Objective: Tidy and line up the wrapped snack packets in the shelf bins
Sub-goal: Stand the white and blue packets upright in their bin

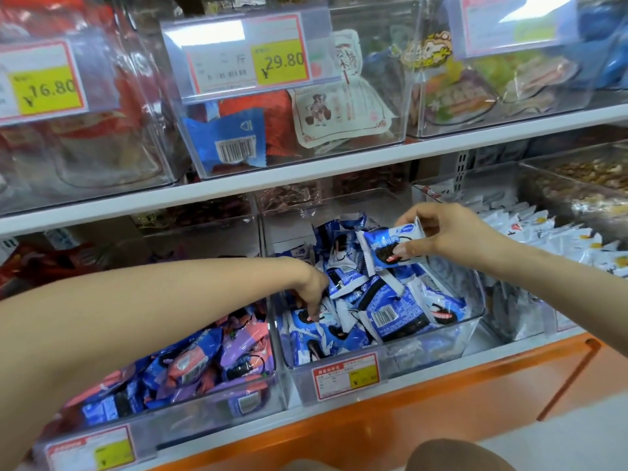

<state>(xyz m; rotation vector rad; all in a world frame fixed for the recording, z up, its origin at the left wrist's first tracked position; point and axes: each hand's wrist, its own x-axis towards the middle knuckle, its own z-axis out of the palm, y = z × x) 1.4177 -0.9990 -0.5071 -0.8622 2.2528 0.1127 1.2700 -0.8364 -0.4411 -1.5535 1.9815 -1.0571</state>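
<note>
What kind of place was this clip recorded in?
Probably a shop's loose-snack aisle: clear plastic bins hold wrapped snack packets on white shelves, with yellow price tags like 29.80 on the fronts. The right hand pinches one blue packet.

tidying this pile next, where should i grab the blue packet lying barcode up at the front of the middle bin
Pinch the barcode packet across its flat middle, thumb and fingers on the long edges, coming straight down from above. It lies on top of the pile, and the front wall of the bin blocks a reach from the front. The right hand holds another packet.
</note>
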